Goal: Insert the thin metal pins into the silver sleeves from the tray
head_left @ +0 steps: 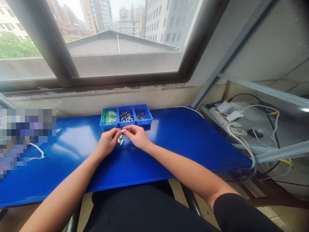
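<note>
Just in front of the blue bins, my left hand [109, 140] and my right hand [137, 135] meet fingertip to fingertip. Both are closed in a pinch on a small whitish piece [124, 130], whose kind is too small to tell. Beneath my fingers, several short silver and dark cylinders [121, 141] lie on the blue tabletop [154, 161], partly covered by my left hand. The left bin [109, 125] holds pale items in green plastic. More short cylinders fill the middle bin [127, 122], and thin dark metal pieces lie in the right bin [145, 122].
A power strip [227, 120] with white plugs and cables sits on the rack at right. At the far left is a blurred-out area with a white cable [37, 149] beside it. A window [127, 38] rises behind the table, and a metal frame post [217, 71] stands at right.
</note>
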`<act>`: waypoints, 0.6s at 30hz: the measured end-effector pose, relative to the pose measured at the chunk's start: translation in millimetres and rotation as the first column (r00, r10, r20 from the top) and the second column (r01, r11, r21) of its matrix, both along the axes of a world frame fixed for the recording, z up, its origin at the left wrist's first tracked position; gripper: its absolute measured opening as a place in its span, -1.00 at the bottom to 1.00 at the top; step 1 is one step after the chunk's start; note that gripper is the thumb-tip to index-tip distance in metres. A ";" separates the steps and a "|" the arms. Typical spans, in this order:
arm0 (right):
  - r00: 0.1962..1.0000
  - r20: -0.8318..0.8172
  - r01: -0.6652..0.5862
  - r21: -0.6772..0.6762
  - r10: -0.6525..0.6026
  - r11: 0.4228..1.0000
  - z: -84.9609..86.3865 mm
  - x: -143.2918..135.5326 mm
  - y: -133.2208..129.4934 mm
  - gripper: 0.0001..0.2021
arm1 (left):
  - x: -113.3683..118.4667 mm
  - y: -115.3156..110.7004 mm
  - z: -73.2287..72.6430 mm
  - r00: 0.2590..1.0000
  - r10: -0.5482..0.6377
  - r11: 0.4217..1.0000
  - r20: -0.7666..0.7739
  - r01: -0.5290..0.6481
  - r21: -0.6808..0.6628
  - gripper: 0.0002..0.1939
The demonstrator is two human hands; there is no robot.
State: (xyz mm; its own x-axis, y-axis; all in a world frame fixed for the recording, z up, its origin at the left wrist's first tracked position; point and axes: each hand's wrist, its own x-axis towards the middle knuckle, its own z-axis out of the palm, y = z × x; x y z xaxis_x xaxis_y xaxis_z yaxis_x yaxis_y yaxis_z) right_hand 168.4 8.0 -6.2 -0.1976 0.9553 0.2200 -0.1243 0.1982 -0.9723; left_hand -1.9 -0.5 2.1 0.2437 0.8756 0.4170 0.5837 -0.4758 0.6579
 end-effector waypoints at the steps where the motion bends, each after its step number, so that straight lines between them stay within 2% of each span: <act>1: 1.000 -0.008 0.001 -0.007 -0.001 1.000 0.2 -0.2 0.2 -0.67 | 0.3 -0.3 0.3 1.000 0.002 1.000 0.000 -0.002 -0.003 -0.68; 8: 0.999 -0.047 0.013 -0.079 -0.017 0.997 1.4 -0.7 3.1 -0.66 | 1.9 -0.7 -1.5 0.998 -0.022 1.000 0.050 0.022 -0.005 -0.70; 18: 1.000 0.024 -0.006 0.005 0.006 1.000 -0.4 0.6 1.0 -0.69 | -0.6 1.1 -1.6 1.000 -0.006 1.000 -0.028 0.006 0.014 -0.69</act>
